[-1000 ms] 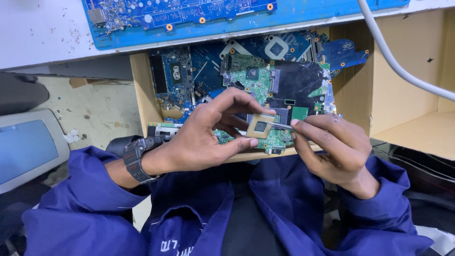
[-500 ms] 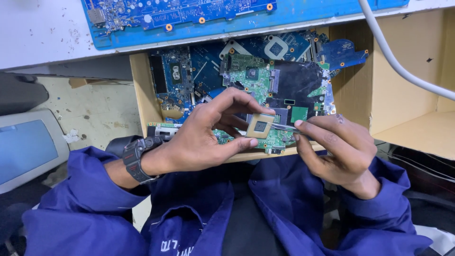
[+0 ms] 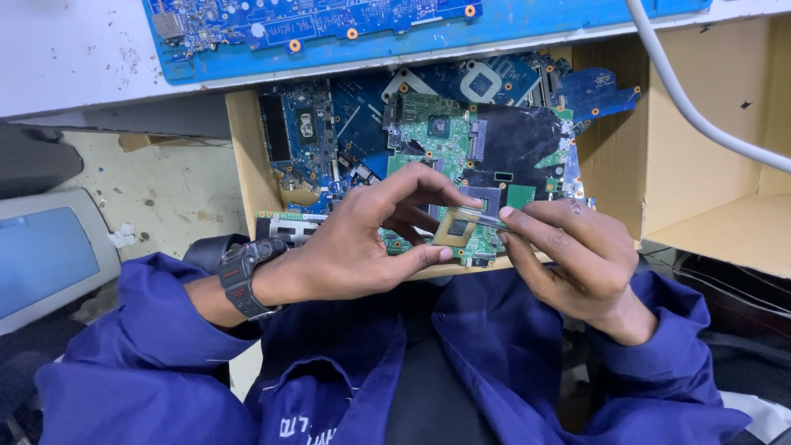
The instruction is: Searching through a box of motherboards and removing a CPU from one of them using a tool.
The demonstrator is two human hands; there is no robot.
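Barely shifted, left hand (image 3: 354, 243) and right hand (image 3: 568, 255) pinching square flat chip (image 3: 458, 226)

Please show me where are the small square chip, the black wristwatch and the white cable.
small square chip (image 3: 456, 227), head view, on its centre die.
black wristwatch (image 3: 241, 273), head view, on its strap.
white cable (image 3: 690, 107), head view, mid-length.

A small square processor chip (image 3: 458, 226), tan-edged with a darker greenish centre and a small dark die in the middle, is held tilted, its face turned up toward the camera. It hangs in front of a cardboard box of circuit boards (just over a green board (image 3: 437, 136)), clear of the boards below.
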